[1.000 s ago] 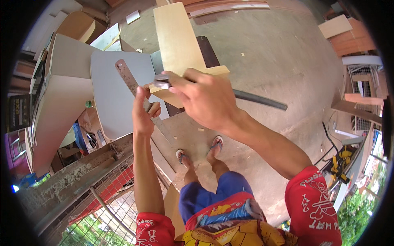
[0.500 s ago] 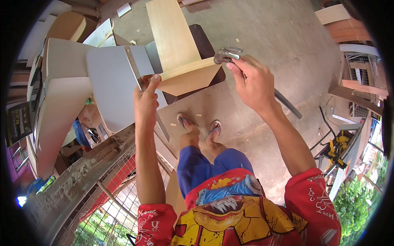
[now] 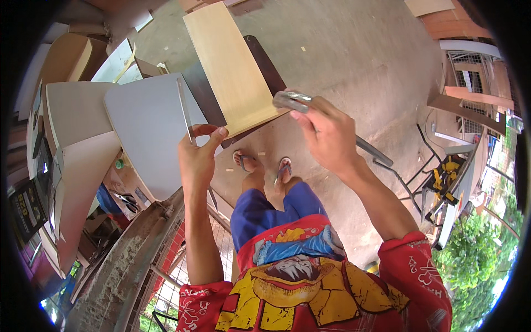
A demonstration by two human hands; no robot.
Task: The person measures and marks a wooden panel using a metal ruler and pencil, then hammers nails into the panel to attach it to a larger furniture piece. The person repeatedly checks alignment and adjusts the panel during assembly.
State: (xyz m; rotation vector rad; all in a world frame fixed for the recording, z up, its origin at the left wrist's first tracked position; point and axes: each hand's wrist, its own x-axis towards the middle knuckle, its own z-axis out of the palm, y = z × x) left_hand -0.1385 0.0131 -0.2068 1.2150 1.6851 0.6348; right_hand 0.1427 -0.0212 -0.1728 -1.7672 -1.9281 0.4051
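Note:
My left hand (image 3: pixel 200 152) is closed around a thin metal ruler (image 3: pixel 183 108) that sticks up past its fingers. Its thumb and fingers also pinch the near left corner of a long pale wooden board (image 3: pixel 227 63). At the board's near right corner, my right hand (image 3: pixel 331 135) grips a claw hammer (image 3: pixel 292 100) close to its metal head. The dark hammer handle runs back under my wrist toward the lower right. The hammer head meets or overlaps the board's corner; I cannot tell if they touch. Beneath the board lies a dark brown panel (image 3: pixel 263 61).
A grey panel (image 3: pixel 149 127) leans left of the board, beside more boards (image 3: pixel 77 127). A rusty beam (image 3: pixel 124 260) and wire mesh (image 3: pixel 166 265) lie near my left arm. To the right are a yellow and black tool (image 3: pixel 447 174) and stacked boards (image 3: pixel 470 119). Wood scraps dot the floor.
The pale board has tilted, so its near face is now mostly out of sight. Both hands sit slightly lower and further left in view, still holding ruler and hammer.

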